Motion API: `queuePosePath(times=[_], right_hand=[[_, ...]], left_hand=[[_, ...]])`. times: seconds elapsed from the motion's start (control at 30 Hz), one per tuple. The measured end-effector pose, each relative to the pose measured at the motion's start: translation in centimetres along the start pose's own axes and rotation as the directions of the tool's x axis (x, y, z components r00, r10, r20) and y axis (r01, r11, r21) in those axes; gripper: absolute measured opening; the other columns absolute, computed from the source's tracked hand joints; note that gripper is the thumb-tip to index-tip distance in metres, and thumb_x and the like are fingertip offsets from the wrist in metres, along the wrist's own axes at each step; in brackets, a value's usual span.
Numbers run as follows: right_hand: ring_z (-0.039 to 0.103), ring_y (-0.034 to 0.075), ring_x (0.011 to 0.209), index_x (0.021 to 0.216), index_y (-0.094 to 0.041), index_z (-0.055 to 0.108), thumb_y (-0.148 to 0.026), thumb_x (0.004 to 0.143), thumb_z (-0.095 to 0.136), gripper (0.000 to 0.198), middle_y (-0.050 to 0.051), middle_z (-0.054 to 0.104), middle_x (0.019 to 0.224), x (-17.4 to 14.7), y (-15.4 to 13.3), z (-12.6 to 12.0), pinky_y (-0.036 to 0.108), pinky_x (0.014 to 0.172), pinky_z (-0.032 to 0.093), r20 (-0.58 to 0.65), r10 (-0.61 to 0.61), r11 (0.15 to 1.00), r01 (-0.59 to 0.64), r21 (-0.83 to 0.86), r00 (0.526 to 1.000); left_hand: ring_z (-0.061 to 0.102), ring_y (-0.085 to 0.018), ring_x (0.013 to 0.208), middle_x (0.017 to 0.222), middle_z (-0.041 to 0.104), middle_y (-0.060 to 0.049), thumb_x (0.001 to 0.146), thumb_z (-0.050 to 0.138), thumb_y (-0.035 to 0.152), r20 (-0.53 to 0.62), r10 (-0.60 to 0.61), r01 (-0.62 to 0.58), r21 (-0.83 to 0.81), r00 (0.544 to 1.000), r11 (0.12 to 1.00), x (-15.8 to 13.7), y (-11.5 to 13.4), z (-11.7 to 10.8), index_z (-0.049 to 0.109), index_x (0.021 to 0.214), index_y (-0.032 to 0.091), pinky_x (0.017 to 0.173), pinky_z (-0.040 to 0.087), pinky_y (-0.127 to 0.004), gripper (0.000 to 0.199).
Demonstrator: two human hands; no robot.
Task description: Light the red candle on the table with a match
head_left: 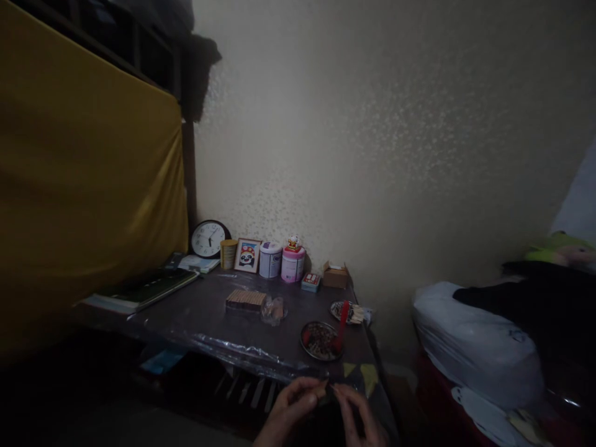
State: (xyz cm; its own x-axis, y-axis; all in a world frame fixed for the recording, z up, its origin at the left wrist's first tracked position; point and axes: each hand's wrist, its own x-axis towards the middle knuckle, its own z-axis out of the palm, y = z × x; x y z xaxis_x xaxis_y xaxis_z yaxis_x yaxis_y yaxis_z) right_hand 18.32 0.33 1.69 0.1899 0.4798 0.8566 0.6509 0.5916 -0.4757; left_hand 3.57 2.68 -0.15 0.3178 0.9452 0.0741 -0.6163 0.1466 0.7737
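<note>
Both hands, the left hand [291, 406] and right hand [356, 413], pinch a small thin object [327, 387] between fingertips, just below a round dish [321, 341] on the table [195, 316].

Hardly any writing can be read here. The round clock [209, 239] at the back of the worktop [195, 316] has a white dial with dark numerals around its rim, too small to make out one by one. The two tins, white [270, 259] and pink [293, 264], carry printed labels that are too blurred to read. The framed picture [247, 255] shows a cartoon panda, with no legible words.
</note>
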Motion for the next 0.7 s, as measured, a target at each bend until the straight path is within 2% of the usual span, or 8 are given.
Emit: queuePosePath(times=[0.07, 0.13, 0.23, 0.4, 0.5, 0.63, 0.7], right_hand=[[0.071, 0.014, 0.072, 0.086, -0.023, 0.066, -0.032, 0.086, 0.053, 0.017, 0.003, 0.074, 0.080, 0.9, -0.5, -0.8, 0.017, 0.068, 0.055, 0.060, -0.057, 0.998, 0.056, 0.012, 0.997], [0.071, 0.014, 0.075, 0.088, -0.022, 0.065, -0.027, 0.086, 0.053, 0.014, 0.004, 0.073, 0.082, 1.5, -1.1, -1.5, 0.018, 0.070, 0.055, 0.045, -0.085, 0.996, 0.085, 0.017, 0.995], [0.070, 0.014, 0.077, 0.089, -0.021, 0.064, -0.021, 0.087, 0.051, 0.013, 0.005, 0.072, 0.083, 2.0, -1.9, -1.7, 0.019, 0.071, 0.055, 0.029, -0.122, 0.992, 0.122, 0.011, 0.992], [0.070, 0.013, 0.074, 0.089, -0.020, 0.063, -0.020, 0.088, 0.048, 0.015, 0.005, 0.073, 0.080, 2.0, -2.4, -1.4, 0.018, 0.068, 0.055, 0.009, -0.210, 0.976, 0.210, -0.049, 0.978], [0.070, 0.013, 0.073, 0.089, -0.020, 0.063, -0.020, 0.088, 0.049, 0.015, 0.004, 0.072, 0.080, 1.7, -2.4, -1.6, 0.018, 0.068, 0.054, -0.005, -0.208, 0.976, 0.207, -0.070, 0.978], [0.068, 0.017, 0.084, 0.098, -0.022, 0.063, -0.017, 0.085, 0.054, 0.017, 0.006, 0.072, 0.091, 0.8, -1.2, -1.7, 0.028, 0.078, 0.053, -0.039, -0.149, 0.988, 0.147, -0.049, 0.988], [0.068, 0.018, 0.084, 0.094, -0.024, 0.065, -0.025, 0.085, 0.053, 0.015, 0.005, 0.073, 0.089, 0.5, 0.5, -1.4, 0.030, 0.076, 0.054, 0.047, -0.176, 0.984, 0.178, -0.032, 0.983]], left_hand=[[0.063, -0.021, 0.086, 0.087, 0.073, -0.006, 0.063, 0.076, 0.030, -0.029, -0.001, 0.000, -0.028, 1.000, 1.000, -0.6, 1.0, 1.1, 0.068, 0.089, 0.018, 0.080, 0.042, -0.031, 0.029], [0.063, -0.020, 0.087, 0.092, 0.073, -0.007, 0.065, 0.075, 0.027, -0.039, 0.009, -0.011, -0.066, 0.999, 0.998, -1.2, 1.9, 2.2, 0.067, 0.091, 0.018, 0.080, 0.042, -0.030, 0.029], [0.063, -0.018, 0.084, 0.086, 0.073, -0.005, 0.066, 0.074, 0.025, -0.030, 0.019, -0.022, -0.089, 0.999, 0.996, -1.6, 2.4, 3.1, 0.067, 0.086, 0.017, 0.079, 0.042, -0.028, 0.023], [0.061, -0.018, 0.088, 0.084, 0.071, -0.005, 0.069, 0.071, 0.024, -0.027, 0.031, -0.033, -0.103, 0.999, 0.994, -1.7, 1.7, 3.2, 0.067, 0.086, 0.017, 0.083, 0.040, -0.028, 0.019], [0.061, -0.017, 0.085, 0.083, 0.071, -0.005, 0.071, 0.070, 0.024, -0.014, 0.042, -0.043, -0.102, 0.999, 0.994, -1.7, 1.4, 3.0, 0.067, 0.086, 0.017, 0.081, 0.041, -0.027, 0.017], [0.062, -0.017, 0.085, 0.084, 0.071, -0.005, 0.073, 0.068, 0.022, -0.011, 0.035, -0.036, -0.110, 0.999, 0.993, -1.7, 1.7, 3.4, 0.067, 0.087, 0.017, 0.079, 0.041, -0.026, 0.015], [0.062, -0.017, 0.083, 0.082, 0.072, -0.004, 0.070, 0.070, 0.023, -0.029, 0.033, -0.037, -0.127, 0.999, 0.991, -1.7, 1.9, 3.8, 0.068, 0.085, 0.017, 0.080, 0.042, -0.027, 0.016]])
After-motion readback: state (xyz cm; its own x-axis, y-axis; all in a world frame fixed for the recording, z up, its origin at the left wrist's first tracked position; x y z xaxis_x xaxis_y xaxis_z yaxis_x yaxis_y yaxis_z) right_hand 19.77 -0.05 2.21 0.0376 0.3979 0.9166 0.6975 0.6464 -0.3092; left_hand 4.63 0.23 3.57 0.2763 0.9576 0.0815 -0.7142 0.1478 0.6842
